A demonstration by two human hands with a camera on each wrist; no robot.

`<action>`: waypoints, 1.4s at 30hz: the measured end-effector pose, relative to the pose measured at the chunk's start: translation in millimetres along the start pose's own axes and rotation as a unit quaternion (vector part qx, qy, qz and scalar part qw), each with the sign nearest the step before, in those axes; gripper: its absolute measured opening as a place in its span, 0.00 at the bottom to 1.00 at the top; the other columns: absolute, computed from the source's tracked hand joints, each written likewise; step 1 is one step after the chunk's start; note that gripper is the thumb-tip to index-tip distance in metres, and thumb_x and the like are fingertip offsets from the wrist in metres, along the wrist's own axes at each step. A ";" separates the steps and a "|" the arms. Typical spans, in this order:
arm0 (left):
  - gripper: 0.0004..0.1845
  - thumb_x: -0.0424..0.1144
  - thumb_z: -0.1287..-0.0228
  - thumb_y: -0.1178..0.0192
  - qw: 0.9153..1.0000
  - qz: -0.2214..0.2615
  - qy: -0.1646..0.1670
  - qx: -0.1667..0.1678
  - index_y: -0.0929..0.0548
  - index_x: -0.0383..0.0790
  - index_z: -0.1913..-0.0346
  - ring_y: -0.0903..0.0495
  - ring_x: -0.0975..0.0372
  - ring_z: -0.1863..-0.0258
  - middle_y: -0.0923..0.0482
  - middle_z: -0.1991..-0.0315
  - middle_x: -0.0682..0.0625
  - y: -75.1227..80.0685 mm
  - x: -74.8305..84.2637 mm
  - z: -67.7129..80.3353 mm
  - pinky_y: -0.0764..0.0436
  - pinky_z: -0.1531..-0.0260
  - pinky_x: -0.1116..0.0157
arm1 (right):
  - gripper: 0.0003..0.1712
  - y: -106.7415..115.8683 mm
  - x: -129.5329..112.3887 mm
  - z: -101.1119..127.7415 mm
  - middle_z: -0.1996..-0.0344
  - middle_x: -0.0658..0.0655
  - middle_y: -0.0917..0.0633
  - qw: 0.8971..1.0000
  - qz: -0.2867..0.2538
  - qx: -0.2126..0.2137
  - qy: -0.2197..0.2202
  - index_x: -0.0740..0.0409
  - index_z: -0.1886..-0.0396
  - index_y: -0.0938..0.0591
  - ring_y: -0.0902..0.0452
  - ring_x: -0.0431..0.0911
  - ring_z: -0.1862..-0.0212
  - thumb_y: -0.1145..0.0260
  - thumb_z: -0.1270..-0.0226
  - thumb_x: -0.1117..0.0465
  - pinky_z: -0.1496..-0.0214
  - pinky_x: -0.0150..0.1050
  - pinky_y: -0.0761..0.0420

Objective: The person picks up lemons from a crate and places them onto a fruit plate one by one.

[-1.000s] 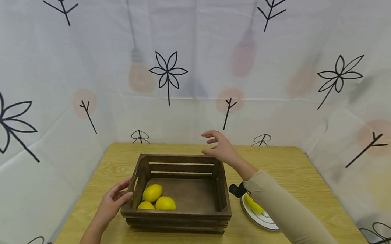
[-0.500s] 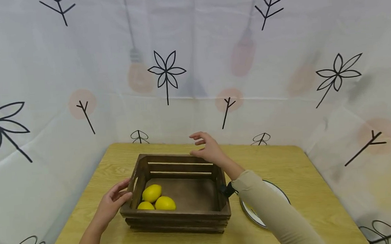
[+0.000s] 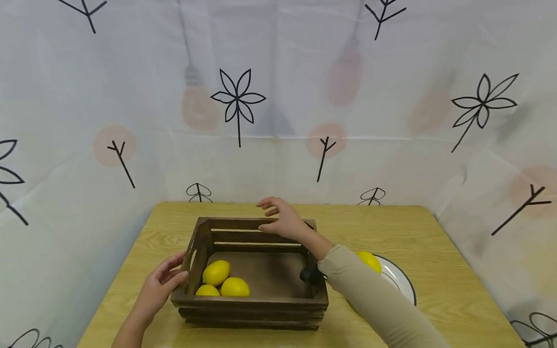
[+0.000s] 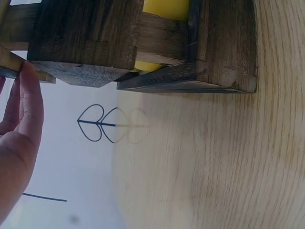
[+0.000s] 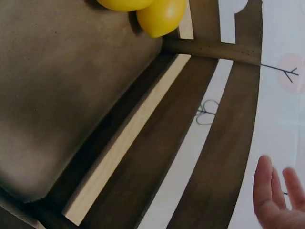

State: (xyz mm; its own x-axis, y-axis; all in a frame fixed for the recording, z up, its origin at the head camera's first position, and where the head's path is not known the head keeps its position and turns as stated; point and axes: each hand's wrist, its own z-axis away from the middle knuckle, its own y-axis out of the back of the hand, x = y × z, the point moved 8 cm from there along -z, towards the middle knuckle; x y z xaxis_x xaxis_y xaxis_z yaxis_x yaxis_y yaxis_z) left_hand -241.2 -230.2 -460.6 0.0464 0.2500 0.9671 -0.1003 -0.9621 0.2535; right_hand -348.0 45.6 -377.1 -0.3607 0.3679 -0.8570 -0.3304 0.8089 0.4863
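A dark wooden slatted crate stands on the table. Three yellow lemons lie in its front left corner. My left hand rests against the crate's left side, its fingers fairly straight; in the left wrist view a fingertip touches a slat. Over the crate's back rim hovers my right hand, fingers loosely spread around nothing. Lemons also show inside the crate in the right wrist view. To the right of the crate, another lemon sits on a white plate with a dark rim, partly hidden by my right sleeve.
The light wooden table is bounded by a patterned white cloth at the back and sides. The crate's rim and slatted walls stand up around the lemons inside.
My right hand has moved left along the crate's back rim and slightly lower, its forearm now crossing the crate's right side. The left hand stays on the crate. The plate's lemon shows beyond my sleeve.
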 end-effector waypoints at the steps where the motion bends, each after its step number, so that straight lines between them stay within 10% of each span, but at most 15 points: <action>1: 0.29 0.43 0.33 0.44 1.000 -0.002 0.000 0.000 0.37 0.38 0.32 0.28 0.76 0.53 0.39 0.35 0.38 0.1 0.2 -0.2 0.26 0.56 0.73 | 0.28 -3.2 0.2 -0.6 0.47 0.59 0.28 1.000 0.003 -0.010 0.003 0.57 0.44 0.25 0.28 0.56 0.47 0.29 0.46 0.69 0.56 0.40 0.21; 22: 0.29 0.42 0.34 0.43 1.000 0.003 0.002 -0.001 0.36 0.39 0.32 0.27 0.75 0.53 0.39 0.35 0.38 -0.6 -2.5 1.6 0.25 0.56 0.72 | 0.27 -85.7 2.2 -16.0 0.44 0.61 0.28 0.982 0.020 -0.187 0.027 0.62 0.43 0.27 0.28 0.56 0.46 0.31 0.44 0.69 0.46 0.42 0.27; 42: 0.28 0.41 0.33 0.44 1.000 0.001 -0.008 -0.002 0.36 0.38 0.32 0.27 0.73 0.52 0.39 0.36 0.38 0.9 1.6 -1.2 0.25 0.56 0.72 | 0.25 -155.9 27.4 7.9 0.48 0.53 0.26 0.904 0.204 -0.375 0.019 0.54 0.49 0.22 0.28 0.44 0.50 0.27 0.48 0.66 0.55 0.29 0.28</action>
State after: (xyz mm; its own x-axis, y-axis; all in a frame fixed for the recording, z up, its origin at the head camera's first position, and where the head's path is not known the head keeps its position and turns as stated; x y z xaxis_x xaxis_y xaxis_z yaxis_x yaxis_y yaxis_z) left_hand -242.4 -230.5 -458.8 0.0628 0.2468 0.9670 -0.1048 -0.9620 0.2523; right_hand -299.5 -66.8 -477.7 -0.6108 0.5381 -0.5808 -0.6565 0.0658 0.7514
